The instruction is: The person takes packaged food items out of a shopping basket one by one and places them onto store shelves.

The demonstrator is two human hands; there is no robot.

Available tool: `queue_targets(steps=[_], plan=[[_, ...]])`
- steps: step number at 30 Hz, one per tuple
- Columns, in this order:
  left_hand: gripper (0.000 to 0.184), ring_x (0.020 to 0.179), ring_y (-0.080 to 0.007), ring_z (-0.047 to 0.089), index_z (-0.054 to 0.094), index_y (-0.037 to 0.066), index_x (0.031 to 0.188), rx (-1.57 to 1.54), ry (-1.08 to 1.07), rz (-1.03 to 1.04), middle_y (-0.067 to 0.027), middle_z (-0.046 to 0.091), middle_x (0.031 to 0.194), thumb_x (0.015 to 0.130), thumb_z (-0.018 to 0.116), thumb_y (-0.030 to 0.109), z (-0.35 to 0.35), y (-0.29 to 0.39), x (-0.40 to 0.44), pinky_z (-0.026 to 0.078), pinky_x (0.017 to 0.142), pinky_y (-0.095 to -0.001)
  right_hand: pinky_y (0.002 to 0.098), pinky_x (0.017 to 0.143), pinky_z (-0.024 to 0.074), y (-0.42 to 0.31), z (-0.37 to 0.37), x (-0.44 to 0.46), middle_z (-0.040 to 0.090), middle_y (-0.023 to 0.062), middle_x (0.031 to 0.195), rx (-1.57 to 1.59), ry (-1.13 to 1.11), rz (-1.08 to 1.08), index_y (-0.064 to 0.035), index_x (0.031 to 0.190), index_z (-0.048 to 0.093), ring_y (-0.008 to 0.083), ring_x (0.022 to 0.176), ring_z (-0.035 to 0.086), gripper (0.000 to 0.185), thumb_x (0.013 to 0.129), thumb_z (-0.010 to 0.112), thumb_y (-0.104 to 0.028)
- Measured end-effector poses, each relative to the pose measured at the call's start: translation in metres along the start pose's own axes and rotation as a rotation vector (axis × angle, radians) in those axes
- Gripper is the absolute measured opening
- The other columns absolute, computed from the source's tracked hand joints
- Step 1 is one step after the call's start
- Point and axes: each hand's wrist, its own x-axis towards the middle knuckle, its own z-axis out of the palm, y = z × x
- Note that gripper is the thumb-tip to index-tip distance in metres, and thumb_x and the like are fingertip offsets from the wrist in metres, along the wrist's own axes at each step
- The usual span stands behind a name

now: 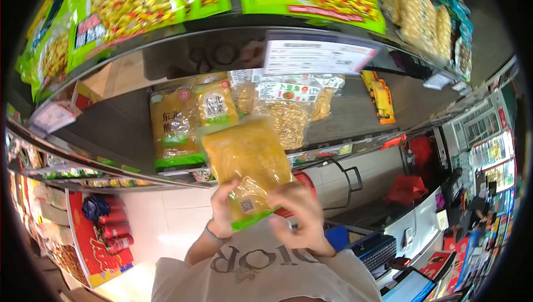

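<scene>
A clear bag of yellow shredded food (pixel 250 160) with a green bottom edge is held up in front of the shelf. My left hand (pixel 223 207) grips its lower left side, fingers closed on the edge. At the lower right of the bag is my right hand (pixel 297 213), blurred, its fingers bent against the bag's edge; its exact grip is unclear. Behind it on the shelf (pixel 125 119) lie two similar bags (pixel 175 121) (pixel 215 102) with green edges and a clear bag of dried strips (pixel 283 116).
Green snack bags (pixel 133 2) fill the upper shelf, above a white price tag (pixel 319 55). Small yellow packets (pixel 382 99) lie at the right of the lower shelf. Below are a red basket (pixel 304 182), a keyboard (pixel 377 255) and red bottles (pixel 115 224).
</scene>
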Motion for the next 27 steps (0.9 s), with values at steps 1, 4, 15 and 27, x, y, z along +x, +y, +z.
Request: queue_targets(steps=[1, 4, 15, 27], plan=[[0.051, 0.11, -0.0347, 0.064, 0.055, -0.002, 0.128, 0.105, 0.406, 0.003, -0.0207, 0.065, 0.121, 0.092, 0.051, 0.034, 0.012, 0.002, -0.001, 0.055, 0.095, -0.0465, 0.0399, 0.087, 0.0489, 0.006, -0.003, -0.011, 0.061, 0.0143, 0.111, -0.195, 0.18, 0.061, 0.0022, 0.13, 0.06, 0.025, 0.1, 0.06, 0.052, 0.082, 0.075, -0.012], [0.058, 0.115, -0.0358, 0.062, 0.05, -0.003, 0.134, -0.022, 0.328, 0.05, -0.0218, 0.062, 0.125, 0.077, 0.053, 0.011, 0.008, 0.007, -0.001, 0.052, 0.1, -0.0471, 0.0411, 0.097, 0.0453, 0.035, 0.018, -0.025, 0.059, 0.0149, 0.123, 0.174, 0.475, 0.358, 0.0014, 0.137, 0.052, 0.0261, 0.114, 0.056, 0.059, 0.085, 0.073, -0.018], [0.058, 0.112, -0.0281, 0.061, 0.049, -0.003, 0.135, 0.422, 0.413, 0.119, -0.0143, 0.064, 0.115, 0.08, 0.065, -0.002, 0.005, 0.012, -0.003, 0.048, 0.102, -0.04, 0.0521, 0.12, 0.0246, 0.079, 0.078, -0.084, 0.041, 0.0139, 0.153, 1.57, 0.234, 0.853, -0.0097, 0.155, 0.03, 0.0331, 0.145, 0.036, 0.093, 0.076, 0.072, -0.036], [0.093, 0.142, -0.0269, 0.035, 0.008, 0.007, 0.162, 0.202, 0.082, 0.29, -0.0163, 0.031, 0.155, 0.096, 0.064, 0.04, 0.004, 0.025, -0.008, 0.03, 0.119, -0.041, 0.0514, 0.115, 0.0393, 0.043, 0.067, 0.013, 0.05, 0.0135, 0.151, -0.172, -0.27, -0.091, -0.0041, 0.131, 0.064, 0.0381, 0.142, 0.044, 0.045, 0.086, 0.069, -0.004]])
